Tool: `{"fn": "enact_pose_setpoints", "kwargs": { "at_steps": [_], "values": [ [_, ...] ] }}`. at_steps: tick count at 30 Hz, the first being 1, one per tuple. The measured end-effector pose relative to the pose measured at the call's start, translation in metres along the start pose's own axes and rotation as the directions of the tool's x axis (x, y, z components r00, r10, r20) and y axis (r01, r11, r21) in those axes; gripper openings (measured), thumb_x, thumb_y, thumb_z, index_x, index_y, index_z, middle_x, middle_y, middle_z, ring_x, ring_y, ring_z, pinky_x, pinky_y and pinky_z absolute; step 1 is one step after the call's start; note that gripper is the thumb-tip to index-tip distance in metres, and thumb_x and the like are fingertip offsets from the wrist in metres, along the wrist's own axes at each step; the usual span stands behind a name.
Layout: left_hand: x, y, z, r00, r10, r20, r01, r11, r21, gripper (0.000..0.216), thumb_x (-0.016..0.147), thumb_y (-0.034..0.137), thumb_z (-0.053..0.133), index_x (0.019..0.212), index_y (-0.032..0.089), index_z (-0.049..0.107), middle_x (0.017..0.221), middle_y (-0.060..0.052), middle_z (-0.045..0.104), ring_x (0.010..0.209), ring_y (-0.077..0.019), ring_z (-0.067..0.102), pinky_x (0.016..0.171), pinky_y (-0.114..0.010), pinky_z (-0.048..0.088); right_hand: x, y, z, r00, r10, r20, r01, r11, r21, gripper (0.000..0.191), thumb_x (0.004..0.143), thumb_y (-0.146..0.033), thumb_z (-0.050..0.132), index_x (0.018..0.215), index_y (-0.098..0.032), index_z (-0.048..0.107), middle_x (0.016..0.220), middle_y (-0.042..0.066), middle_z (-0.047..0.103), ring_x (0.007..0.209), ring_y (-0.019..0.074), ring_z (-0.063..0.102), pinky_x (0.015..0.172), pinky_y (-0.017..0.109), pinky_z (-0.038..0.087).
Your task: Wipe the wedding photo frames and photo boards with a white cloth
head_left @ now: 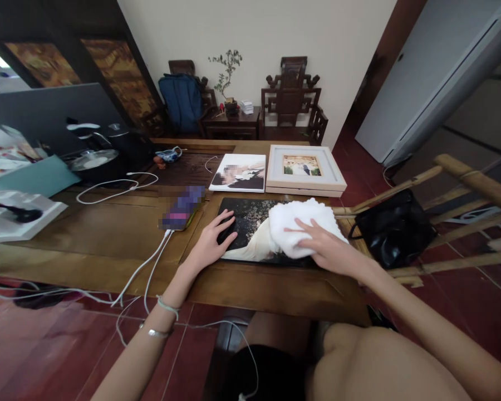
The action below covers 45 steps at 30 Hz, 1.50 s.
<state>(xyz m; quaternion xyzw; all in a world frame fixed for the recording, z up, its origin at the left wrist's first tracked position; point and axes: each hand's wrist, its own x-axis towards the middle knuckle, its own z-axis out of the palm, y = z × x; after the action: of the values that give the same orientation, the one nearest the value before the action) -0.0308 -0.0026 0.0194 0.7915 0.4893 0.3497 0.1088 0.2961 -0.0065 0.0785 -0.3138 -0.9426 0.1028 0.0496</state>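
A dark photo panel with a pale gown printed on it lies flat at the table's front edge. My left hand rests on its left edge, thumb and fingers apart, with nothing held. On the right part of the panel is a white fluffy towel, bunched and folded. My right hand presses onto the towel from the front right, its fingers over the cloth. The towel hides the panel's right side.
Behind the panel lie a white photo print and a white framed picture. Left of my left hand is a phone with white cables hanging off the edge. A bamboo chair holding a black bag stands at right.
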Motion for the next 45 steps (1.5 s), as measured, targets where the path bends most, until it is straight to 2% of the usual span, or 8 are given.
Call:
{"fn": "enact_pose_setpoints", "kwargs": {
  "at_steps": [5,8,15,19,22,35,39,45],
  "values": [
    [0.000,-0.002,0.000,1.000,0.015,-0.014,-0.015,1.000,-0.009,0.038,0.089,0.035,0.053,0.121,0.016,0.060,0.133,-0.012,0.055,0.132,-0.0274,0.042,0.109,-0.047,0.036,0.037,0.047,-0.017,0.989,0.150,-0.011,-0.150,0.988,0.028,0.064,0.068,0.003,0.037,0.124,-0.019,0.058,0.130,0.010,0.058,0.134,0.0302,0.036,0.104,0.052,0.037],
    [0.000,-0.001,0.001,1.000,-0.006,-0.004,0.005,1.000,-0.014,0.039,0.089,0.035,0.052,0.122,0.015,0.059,0.133,-0.012,0.056,0.133,-0.0269,0.041,0.110,-0.046,0.035,0.041,0.055,-0.016,0.985,0.163,-0.059,-0.160,0.986,0.041,0.064,0.070,0.001,0.038,0.126,-0.021,0.057,0.126,0.008,0.060,0.132,0.0305,0.039,0.102,0.052,0.038],
    [0.000,-0.003,0.005,0.997,-0.078,0.013,0.078,0.997,0.006,0.042,0.092,0.035,0.045,0.127,0.014,0.055,0.143,-0.013,0.045,0.135,-0.0251,0.038,0.112,-0.046,0.031,-0.017,-0.011,0.007,0.999,0.038,-0.009,-0.038,0.998,0.046,0.062,0.061,0.008,0.036,0.108,-0.020,0.064,0.149,0.003,0.037,0.142,0.0267,0.009,0.114,0.058,0.013],
    [0.002,-0.005,0.007,0.996,-0.093,0.010,0.093,0.996,-0.001,0.041,0.091,0.034,0.046,0.126,0.013,0.056,0.139,-0.013,0.049,0.134,-0.0250,0.039,0.111,-0.047,0.032,-0.049,-0.042,0.001,0.991,-0.029,0.133,0.012,0.992,0.126,0.061,0.060,0.008,0.036,0.106,-0.020,0.065,0.149,0.002,0.036,0.142,0.0261,0.007,0.114,0.057,0.013],
    [0.003,-0.006,0.007,0.996,-0.088,0.006,0.088,0.996,-0.007,0.041,0.091,0.034,0.047,0.125,0.014,0.057,0.139,-0.012,0.050,0.134,-0.0246,0.040,0.111,-0.047,0.033,-0.049,-0.047,-0.009,0.979,-0.022,0.201,-0.019,0.980,0.198,0.065,0.060,0.007,0.036,0.111,-0.021,0.063,0.147,0.003,0.040,0.142,0.0235,0.013,0.115,0.051,0.017],
    [0.002,-0.006,0.006,0.997,-0.080,-0.003,0.080,0.997,-0.011,0.041,0.091,0.035,0.047,0.123,0.013,0.059,0.138,-0.014,0.051,0.133,-0.0241,0.041,0.112,-0.044,0.032,0.049,0.044,-0.012,0.980,0.196,-0.014,-0.195,0.978,0.079,0.067,0.069,0.003,0.035,0.128,-0.022,0.054,0.136,0.006,0.053,0.139,0.0275,0.023,0.109,0.054,0.026],
    [0.002,-0.005,0.006,0.996,-0.089,-0.005,0.089,0.996,-0.016,0.041,0.091,0.035,0.047,0.123,0.013,0.059,0.138,-0.013,0.051,0.133,-0.0245,0.041,0.112,-0.044,0.032,0.026,0.021,-0.007,0.982,0.190,-0.014,-0.188,0.979,0.083,0.068,0.066,0.005,0.035,0.125,-0.020,0.056,0.139,0.008,0.050,0.140,0.0255,0.020,0.113,0.055,0.019],
    [0.003,-0.004,0.007,0.996,-0.088,-0.013,0.088,0.996,-0.014,0.040,0.091,0.036,0.047,0.121,0.014,0.060,0.136,-0.012,0.053,0.132,-0.0247,0.043,0.111,-0.045,0.034,-0.038,-0.045,-0.015,0.979,0.086,0.185,-0.127,0.967,0.219,0.070,0.059,0.006,0.036,0.117,-0.025,0.061,0.147,0.000,0.039,0.141,0.0236,0.015,0.114,0.046,0.021]
  ]
}}
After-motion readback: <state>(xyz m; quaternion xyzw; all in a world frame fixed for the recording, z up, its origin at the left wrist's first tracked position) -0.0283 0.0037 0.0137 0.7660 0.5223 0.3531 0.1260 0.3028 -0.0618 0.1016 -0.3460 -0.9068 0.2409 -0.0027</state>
